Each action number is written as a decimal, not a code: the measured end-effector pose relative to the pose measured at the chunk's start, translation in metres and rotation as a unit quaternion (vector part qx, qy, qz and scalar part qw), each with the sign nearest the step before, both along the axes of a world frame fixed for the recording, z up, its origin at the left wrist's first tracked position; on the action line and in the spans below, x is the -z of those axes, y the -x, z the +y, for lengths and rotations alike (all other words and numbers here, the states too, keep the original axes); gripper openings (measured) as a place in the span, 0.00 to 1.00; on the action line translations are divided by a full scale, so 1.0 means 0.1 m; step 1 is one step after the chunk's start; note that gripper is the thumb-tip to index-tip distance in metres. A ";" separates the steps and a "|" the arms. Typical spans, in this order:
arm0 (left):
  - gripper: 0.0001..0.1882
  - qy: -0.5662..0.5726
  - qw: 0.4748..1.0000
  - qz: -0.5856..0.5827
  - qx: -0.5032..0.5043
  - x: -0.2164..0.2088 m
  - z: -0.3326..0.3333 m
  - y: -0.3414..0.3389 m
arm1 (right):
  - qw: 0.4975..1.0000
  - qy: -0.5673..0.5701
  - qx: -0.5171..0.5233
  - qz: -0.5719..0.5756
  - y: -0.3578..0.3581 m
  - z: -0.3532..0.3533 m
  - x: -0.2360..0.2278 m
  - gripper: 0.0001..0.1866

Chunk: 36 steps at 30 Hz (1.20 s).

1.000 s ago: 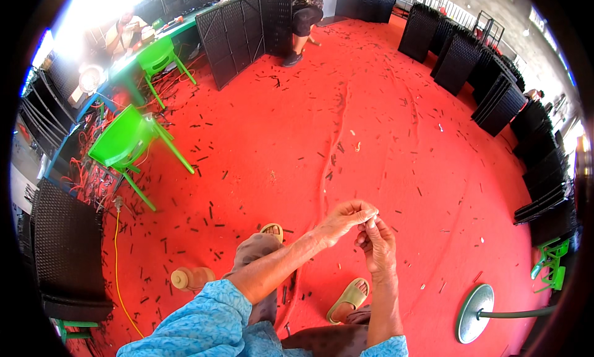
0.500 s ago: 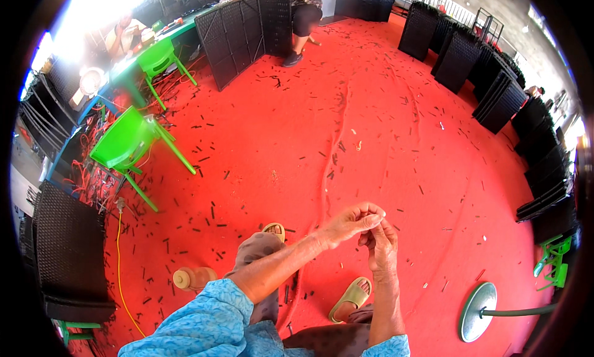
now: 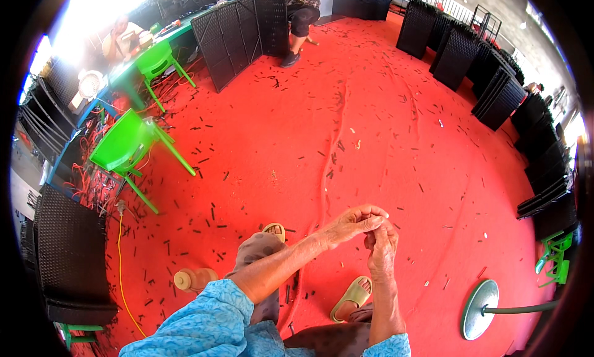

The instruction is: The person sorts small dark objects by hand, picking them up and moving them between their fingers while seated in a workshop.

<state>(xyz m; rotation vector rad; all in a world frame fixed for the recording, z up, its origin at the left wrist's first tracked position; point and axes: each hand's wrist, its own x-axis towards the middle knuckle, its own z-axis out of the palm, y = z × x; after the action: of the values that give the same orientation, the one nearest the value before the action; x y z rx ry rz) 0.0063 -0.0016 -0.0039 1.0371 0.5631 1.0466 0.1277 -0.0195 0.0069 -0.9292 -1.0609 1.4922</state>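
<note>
My left hand [image 3: 352, 226] reaches across in front of me, its thumb and fingers pinched together. Just beside it, my right hand [image 3: 382, 245] is raised with its fingers bent, and the fingertips of both hands meet. Whatever lies between the fingertips, if anything, is too small or hidden to make out. Below the hands is the red floor covering [image 3: 396, 177], strewn with short dark strips. A tan sandal [image 3: 351, 299] on my foot shows below the hands, and the other sandal [image 3: 275, 229] is to the left.
A capped bottle [image 3: 195, 279] stands left of my legs, near a yellow cord [image 3: 121, 264]. Green chairs [image 3: 127, 140] line the left side. Black woven panels [image 3: 68, 245] stand at left and right. A round base with a pole [image 3: 480, 309] is at lower right. A person [image 3: 301, 23] sits at the back.
My hands stay together in almost the same place, the fingertips shifting slightly. The view has tilted a little; nothing else has visibly moved.
</note>
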 end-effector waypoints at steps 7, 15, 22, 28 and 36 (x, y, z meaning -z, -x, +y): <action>0.19 0.012 1.000 0.001 0.008 0.01 0.00 0.00 | 0.999 0.022 0.017 0.031 0.00 0.06 0.05 0.13; 0.19 0.011 1.000 -0.005 0.003 0.05 0.04 0.02 | 0.995 0.072 0.037 0.059 -0.01 0.09 0.05 0.14; 0.15 0.010 0.998 -0.029 -0.047 0.04 0.04 0.03 | 0.996 0.067 0.011 0.050 -0.01 0.08 0.02 0.17; 0.12 0.045 0.996 -0.073 -0.019 0.03 0.06 0.12 | 0.997 0.071 0.002 0.026 -0.01 0.08 0.03 0.19; 0.09 0.089 0.990 -0.059 -0.097 0.11 0.10 0.14 | 0.997 0.070 -0.022 0.006 0.02 0.06 -0.05 0.20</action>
<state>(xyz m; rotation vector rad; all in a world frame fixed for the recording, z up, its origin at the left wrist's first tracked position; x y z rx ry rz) -0.0079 0.0084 -0.0153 0.7691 0.6577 1.1969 0.1254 -0.0137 0.0123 -0.9975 -0.9831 1.6228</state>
